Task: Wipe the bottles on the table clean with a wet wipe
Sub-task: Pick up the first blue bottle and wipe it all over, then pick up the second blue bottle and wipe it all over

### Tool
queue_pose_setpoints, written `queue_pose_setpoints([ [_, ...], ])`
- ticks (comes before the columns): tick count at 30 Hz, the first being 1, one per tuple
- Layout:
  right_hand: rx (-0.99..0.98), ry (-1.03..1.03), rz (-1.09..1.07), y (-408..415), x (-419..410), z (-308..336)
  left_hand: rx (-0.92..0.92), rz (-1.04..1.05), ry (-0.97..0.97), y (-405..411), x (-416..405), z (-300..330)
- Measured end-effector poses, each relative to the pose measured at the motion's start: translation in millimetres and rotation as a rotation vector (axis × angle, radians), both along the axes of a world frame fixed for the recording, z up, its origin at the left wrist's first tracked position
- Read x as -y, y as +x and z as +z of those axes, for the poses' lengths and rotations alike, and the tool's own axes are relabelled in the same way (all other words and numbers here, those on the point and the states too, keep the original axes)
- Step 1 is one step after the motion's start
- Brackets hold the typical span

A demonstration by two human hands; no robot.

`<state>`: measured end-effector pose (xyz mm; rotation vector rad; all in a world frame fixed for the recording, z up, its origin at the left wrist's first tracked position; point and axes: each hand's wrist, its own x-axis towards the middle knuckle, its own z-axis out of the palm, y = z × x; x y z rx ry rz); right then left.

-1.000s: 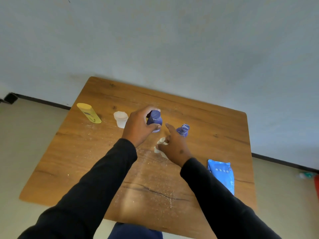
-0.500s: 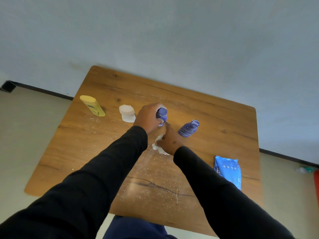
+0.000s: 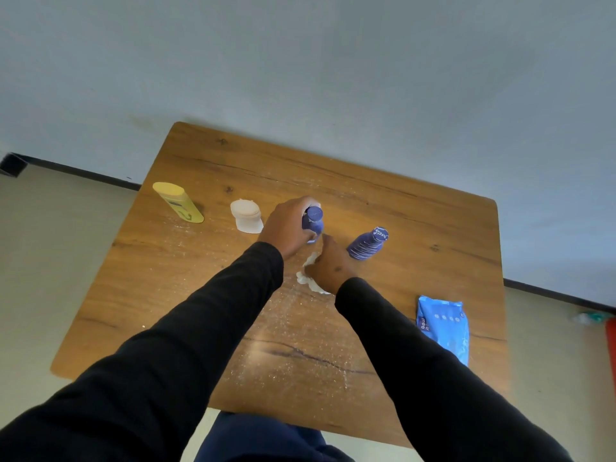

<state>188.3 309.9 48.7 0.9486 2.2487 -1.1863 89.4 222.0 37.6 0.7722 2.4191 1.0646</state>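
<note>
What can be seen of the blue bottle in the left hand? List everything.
The blue bottle is small, dark blue and looks like plastic, with a round blue cap on top and a paler patch near its base. It stands roughly upright near the middle of the wooden table. The left hand grips its body from the left, hiding most of that side. The right hand, holding a white wipe, has a fingertip at its base; contact is unclear.

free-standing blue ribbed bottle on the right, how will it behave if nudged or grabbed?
The ribbed blue bottle stands tall on a narrow base, so a sideways nudge probably tips it. Being round, it would likely roll once down. The ridged sleeve should give decent grip.
</note>
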Motion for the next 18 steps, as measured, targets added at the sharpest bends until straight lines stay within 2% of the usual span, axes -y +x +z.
queue_pose_setpoints([
  [7, -0.06, -0.01, 0.006, 14.3, 0.0, 11.5, 0.024, 0.092, 0.037, 8.4, 15.4, 7.4],
  [12, -0.083, -0.016, 0.044, 38.5, -0.7, 8.7, -0.146, 0.356, 0.224, 62.9, 22.6, 23.0],
  [14, -0.061, -0.025, 0.056, 50.8, -6.0, 7.3, -0.191, 0.401, 0.304, 89.0, 20.8, 21.7],
  [18, 0.013, -0.016, 0.052, 76.5, -26.5, 4.2, -0.022, 0.357, 0.343, 121.1, 6.2, -1.3],
])
